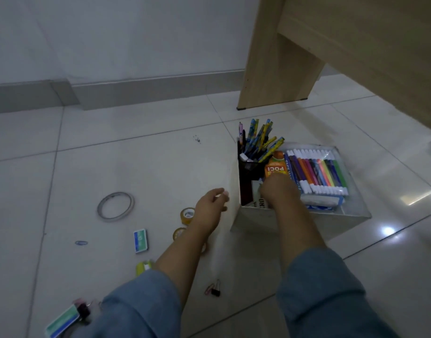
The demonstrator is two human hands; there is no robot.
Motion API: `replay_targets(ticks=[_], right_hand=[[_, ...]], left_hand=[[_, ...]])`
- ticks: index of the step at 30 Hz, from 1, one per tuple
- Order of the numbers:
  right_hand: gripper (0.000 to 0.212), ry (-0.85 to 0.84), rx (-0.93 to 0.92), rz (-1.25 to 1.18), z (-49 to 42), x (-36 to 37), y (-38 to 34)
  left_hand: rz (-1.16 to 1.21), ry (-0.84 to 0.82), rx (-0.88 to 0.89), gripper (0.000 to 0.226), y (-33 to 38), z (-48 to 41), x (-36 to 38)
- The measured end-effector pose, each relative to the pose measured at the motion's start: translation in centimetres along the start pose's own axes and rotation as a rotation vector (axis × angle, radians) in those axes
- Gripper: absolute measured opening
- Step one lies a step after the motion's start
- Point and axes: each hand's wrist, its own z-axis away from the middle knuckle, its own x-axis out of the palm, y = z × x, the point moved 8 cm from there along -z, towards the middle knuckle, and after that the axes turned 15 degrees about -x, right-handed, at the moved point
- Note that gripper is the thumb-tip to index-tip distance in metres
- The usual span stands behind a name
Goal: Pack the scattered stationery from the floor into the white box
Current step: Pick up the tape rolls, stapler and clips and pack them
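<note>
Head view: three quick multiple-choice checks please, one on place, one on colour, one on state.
1. The black mesh pen holder stands: A on the tiled floor; B inside the white box, left end; C on the wooden desk.
2. The flat carton beside it is: A orange; B green; C purple.
3. The right hand is: A flat on the floor; B raised over the desk; C reaching into the box.
Answers: B, the box walls surround it; A, its orange face shows; C, it sits between the box walls.
</note>
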Motion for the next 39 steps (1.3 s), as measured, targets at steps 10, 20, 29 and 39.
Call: replay_targets(ticks=[10,20,29,39], right_hand=[[0.050,-0.431,-0.758,-0.091,3.0,12.8,-15.4],[0.042,-0.345,-0.624,-0.293,1.3,14.9,-12.9],[0.042,-0.274,-0.422,-0.796,1.6,12.5,-12.9],[0.025,-0.364,-0.194,-1.502,1.7,7.5,-13.2]], left_hand=[[-0.508,0.353,-0.107,0.026,-6.2,-0.4,-12.4],[-0.939,0.259,-0.042,0.064,-9.4,-1.7,-7.9],[-0.277,0.452,0.025,0.043,-5.8,-1.5,-13.1],[0.379,-0.094,0.132,0.030,-0.3,-0.3,-8.8]])
